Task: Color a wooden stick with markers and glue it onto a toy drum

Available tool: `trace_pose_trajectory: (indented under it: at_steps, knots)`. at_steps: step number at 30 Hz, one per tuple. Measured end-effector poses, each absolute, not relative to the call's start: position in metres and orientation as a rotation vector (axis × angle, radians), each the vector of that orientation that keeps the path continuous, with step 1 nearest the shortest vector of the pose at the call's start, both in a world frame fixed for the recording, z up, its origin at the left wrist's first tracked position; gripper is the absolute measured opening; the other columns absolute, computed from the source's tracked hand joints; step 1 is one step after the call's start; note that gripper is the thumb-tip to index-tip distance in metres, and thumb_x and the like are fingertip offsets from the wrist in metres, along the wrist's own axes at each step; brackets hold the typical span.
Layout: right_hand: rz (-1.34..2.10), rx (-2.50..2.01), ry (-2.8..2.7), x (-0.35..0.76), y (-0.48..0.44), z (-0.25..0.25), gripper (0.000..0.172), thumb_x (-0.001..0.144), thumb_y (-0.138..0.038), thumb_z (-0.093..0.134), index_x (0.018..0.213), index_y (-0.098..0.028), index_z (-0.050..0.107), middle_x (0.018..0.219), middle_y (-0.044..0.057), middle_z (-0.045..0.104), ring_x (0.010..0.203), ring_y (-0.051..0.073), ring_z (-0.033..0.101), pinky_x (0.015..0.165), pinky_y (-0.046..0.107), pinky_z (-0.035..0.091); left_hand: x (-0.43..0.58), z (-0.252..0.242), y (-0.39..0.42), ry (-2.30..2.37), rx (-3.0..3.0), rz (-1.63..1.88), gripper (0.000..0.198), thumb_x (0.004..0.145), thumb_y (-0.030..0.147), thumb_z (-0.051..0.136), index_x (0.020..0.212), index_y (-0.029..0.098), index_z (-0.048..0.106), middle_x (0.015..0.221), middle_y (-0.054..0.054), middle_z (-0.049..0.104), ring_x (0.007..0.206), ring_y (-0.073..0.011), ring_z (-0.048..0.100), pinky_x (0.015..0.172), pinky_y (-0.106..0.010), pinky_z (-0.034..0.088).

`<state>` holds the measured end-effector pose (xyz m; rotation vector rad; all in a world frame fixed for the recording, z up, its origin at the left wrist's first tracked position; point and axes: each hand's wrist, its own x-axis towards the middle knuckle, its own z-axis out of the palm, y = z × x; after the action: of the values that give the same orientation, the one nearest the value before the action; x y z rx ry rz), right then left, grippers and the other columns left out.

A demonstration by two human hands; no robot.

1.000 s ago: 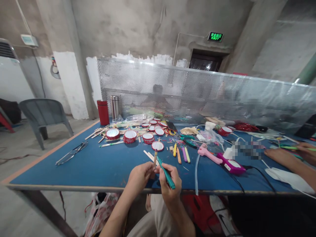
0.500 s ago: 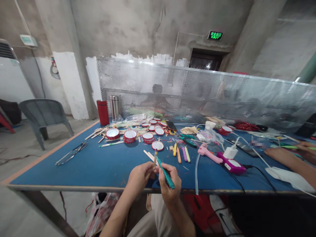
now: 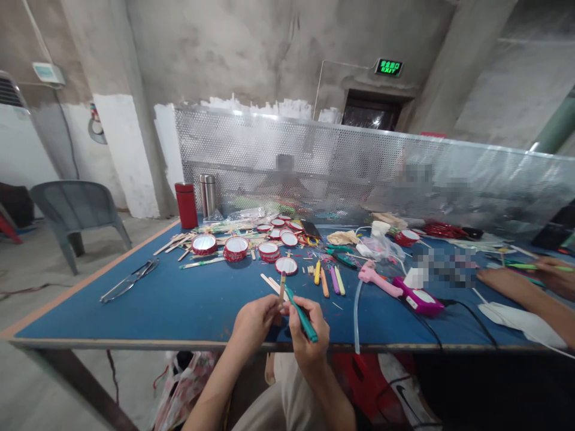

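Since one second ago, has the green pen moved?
No. The green pen in the right hand keeps its place above the near table edge, tip at the wooden stick in the left hand.

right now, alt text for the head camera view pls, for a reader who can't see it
The left hand holds a wooden stick upright and the right hand points a teal pen at it, over the near edge of a blue table. Red-rimmed round lids, coloured sticks and a pink glue gun lie behind; another person's arm rests at the right.
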<state>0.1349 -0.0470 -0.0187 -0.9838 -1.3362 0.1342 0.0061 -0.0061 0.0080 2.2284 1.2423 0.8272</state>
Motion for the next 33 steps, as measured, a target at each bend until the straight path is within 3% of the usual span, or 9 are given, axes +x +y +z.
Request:
trace_pose_trajectory:
  at_steps: [33]
  knots:
    - [0.057, -0.982, -1.372, 0.1327, -0.0486, -0.0161, 0.014, 0.086, -0.018, 0.051, 0.099, -0.02, 0.056, 0.082, 0.003, 0.07, 0.073, 0.016, 0.07, 0.067, 0.026, 0.057, 0.0056, 0.0064, -0.0066, 1.254, 2.215, 0.838, 0.027, 0.086, 0.028, 0.037, 0.066, 0.021, 0.053, 0.064, 0.002, 0.061, 0.061, -0.0119, 0.053, 0.056, -0.02, 0.032]
